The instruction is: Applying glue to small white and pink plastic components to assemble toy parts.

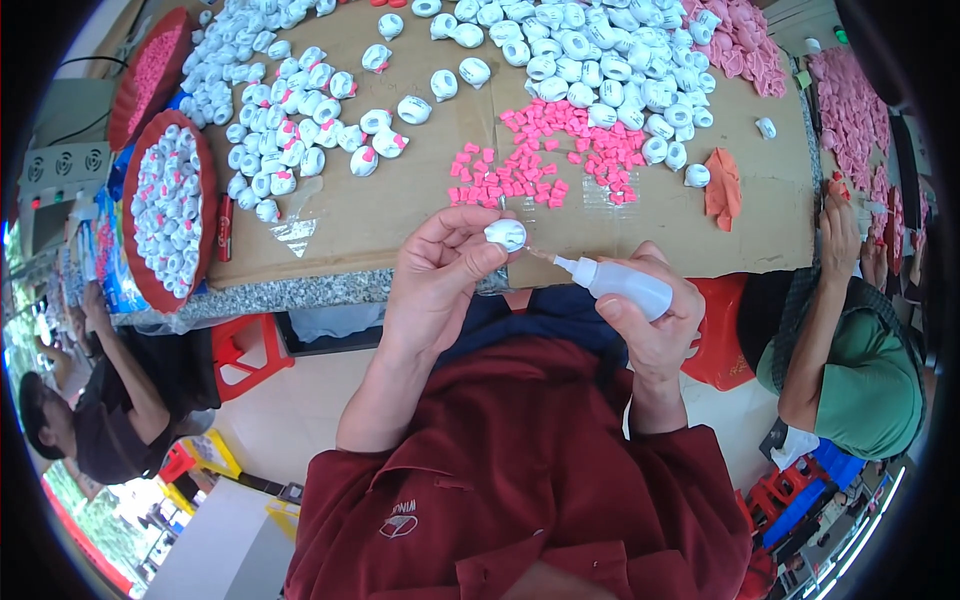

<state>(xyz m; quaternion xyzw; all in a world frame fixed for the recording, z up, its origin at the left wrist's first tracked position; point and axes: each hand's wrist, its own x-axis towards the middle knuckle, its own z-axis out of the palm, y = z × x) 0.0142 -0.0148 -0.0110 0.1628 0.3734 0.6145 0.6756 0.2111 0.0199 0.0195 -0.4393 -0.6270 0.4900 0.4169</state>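
Observation:
Between the thumb and fingers of my left hand (440,270) is a small white rounded plastic piece (505,235) with dark markings. My right hand (665,315) is closed round a translucent squeeze bottle (638,289) lying nearly level. Its thin tapered nozzle points left, with the tip close to the white piece; whether they touch I cannot tell. Just beyond my hands, small pink bow-shaped pieces (530,165) lie scattered on the cardboard (380,225). Farther left, a group of white pieces (300,130) includes several that bear a pink bow.
A large heap of white pieces (600,50) fills the far middle. An orange-red rag (722,190) lies at the right. At the left stand a red basin (207,225) of white pieces and a red marker (225,228). People work on both sides, one in a green top (870,375).

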